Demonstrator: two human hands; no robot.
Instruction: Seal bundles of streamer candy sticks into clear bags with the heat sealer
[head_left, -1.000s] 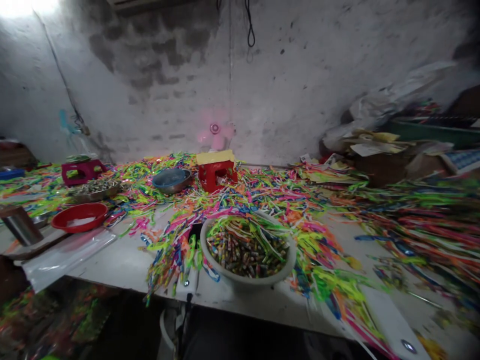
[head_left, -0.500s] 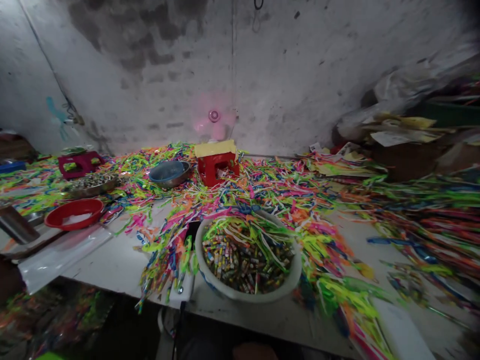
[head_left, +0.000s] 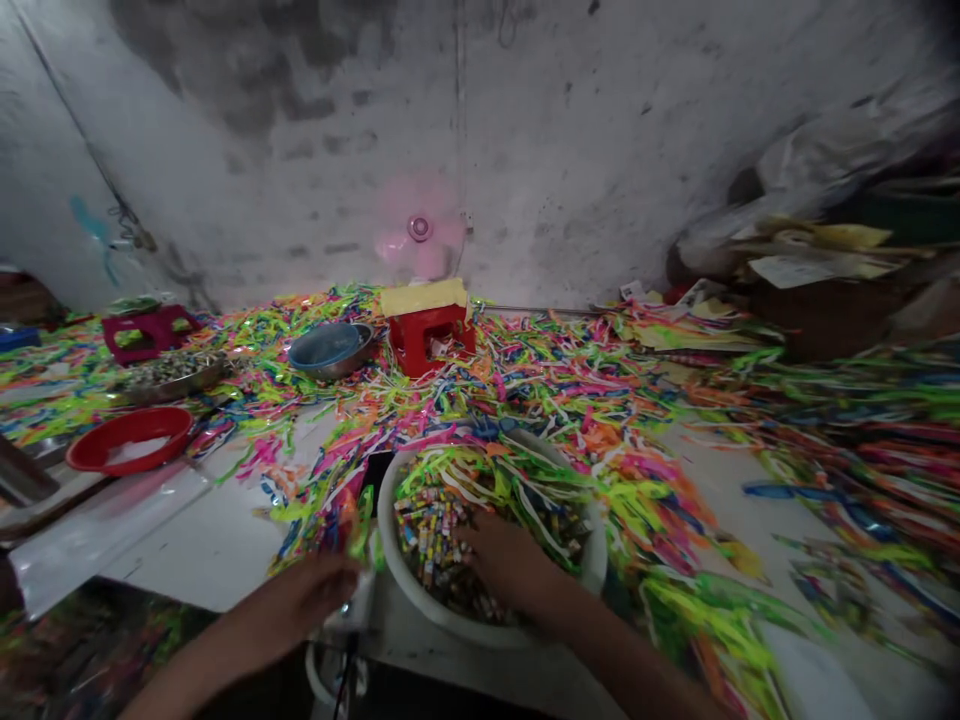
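My right hand [head_left: 506, 560] reaches into a white basin [head_left: 394, 560], its fingertips down among small printed cylinders [head_left: 431, 530]. Whether those fingers have closed on a piece is hidden. Bright green and white strips [head_left: 480, 470] lie over the back of the basin. To the left of the basin, my left hand [head_left: 322, 590] is at the table's front edge, beside a small white block-like device [head_left: 360, 605]. Its fingers are bent but blurred, and I cannot see whether anything is between them.
Colourful strips [head_left: 525, 360] cover much of the table. Behind the basin stands a red stool [head_left: 409, 345], with a pink fan [head_left: 420, 228] at the wall. A red bowl [head_left: 82, 455], clear plastic bags [head_left: 105, 530] and a blue bowl [head_left: 322, 346] are to the left.
Both of my hands have come into view from below. The right one has entered the basin, and the left one has come to the white device. The view has shifted slightly.
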